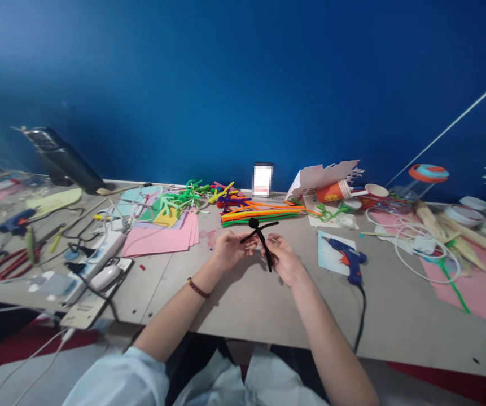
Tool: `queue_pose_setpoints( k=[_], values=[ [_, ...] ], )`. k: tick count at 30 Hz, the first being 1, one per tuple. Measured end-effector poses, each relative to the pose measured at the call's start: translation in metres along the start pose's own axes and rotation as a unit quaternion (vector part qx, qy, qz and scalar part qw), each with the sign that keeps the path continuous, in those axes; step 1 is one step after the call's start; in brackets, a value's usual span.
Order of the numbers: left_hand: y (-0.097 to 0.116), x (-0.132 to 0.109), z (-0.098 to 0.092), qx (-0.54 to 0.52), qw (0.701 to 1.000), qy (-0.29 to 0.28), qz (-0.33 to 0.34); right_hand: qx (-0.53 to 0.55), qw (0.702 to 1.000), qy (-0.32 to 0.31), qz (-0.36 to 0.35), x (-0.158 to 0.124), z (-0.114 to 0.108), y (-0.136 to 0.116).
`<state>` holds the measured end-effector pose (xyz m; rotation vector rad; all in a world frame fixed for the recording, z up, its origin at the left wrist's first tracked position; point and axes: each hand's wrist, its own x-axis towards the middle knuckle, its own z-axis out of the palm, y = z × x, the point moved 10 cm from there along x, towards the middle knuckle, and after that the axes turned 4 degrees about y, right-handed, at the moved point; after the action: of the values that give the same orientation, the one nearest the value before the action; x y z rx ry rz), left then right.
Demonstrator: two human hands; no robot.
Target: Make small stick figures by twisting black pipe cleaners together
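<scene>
A black stick figure (263, 239), seemingly bent from pipe cleaners, is held up between my two hands above the table. It has a round head, two arms stretched sideways and a straight lower body. My left hand (231, 251) has its fingertips closed at the figure's left arm. My right hand (284, 258) pinches the figure near its middle, thumb in front; its other fingers are partly hidden. Just beyond the hands lies a bundle of orange and green pipe cleaners (263, 215). A tangle of bent green pipe cleaners (185, 197) sits to its left.
A blue glue gun (350, 260) rests right of my hands, its cord running off the front edge. Pink paper sheets (160, 239) lie left. Farther left are a white power strip (94, 262), a phone (88, 307) and red-handled pliers (12, 266). Paper cups (336, 192) stand back right.
</scene>
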<state>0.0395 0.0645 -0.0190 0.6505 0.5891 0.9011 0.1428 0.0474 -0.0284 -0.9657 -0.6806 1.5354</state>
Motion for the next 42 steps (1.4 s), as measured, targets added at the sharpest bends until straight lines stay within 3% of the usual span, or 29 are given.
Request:
queue_pose_setpoints(
  k=[7,15,21,29,35,42],
  values=[
    [-0.003,-0.002,0.017,0.053,0.997,-0.039,0.041,0.046,0.999,-0.012,0.017,-0.004,0.010,0.004],
    [-0.005,0.003,0.000,0.120,0.989,0.054,0.071,0.021,0.998,-0.023,0.058,-0.009,0.017,0.014],
    [0.014,0.002,-0.009,0.174,0.970,0.104,0.138,-0.066,0.997,0.014,0.032,-0.005,0.005,0.015],
    [0.018,-0.001,-0.002,0.196,0.965,0.097,0.146,-0.150,0.987,0.011,-0.055,-0.003,0.009,0.004],
    [0.008,0.001,0.005,0.188,0.975,0.044,0.107,-0.094,0.995,-0.019,-0.008,-0.005,0.012,0.011],
    [0.007,0.004,-0.004,0.172,0.978,0.051,0.111,-0.074,0.997,-0.027,0.022,-0.007,0.016,0.014]
  ],
)
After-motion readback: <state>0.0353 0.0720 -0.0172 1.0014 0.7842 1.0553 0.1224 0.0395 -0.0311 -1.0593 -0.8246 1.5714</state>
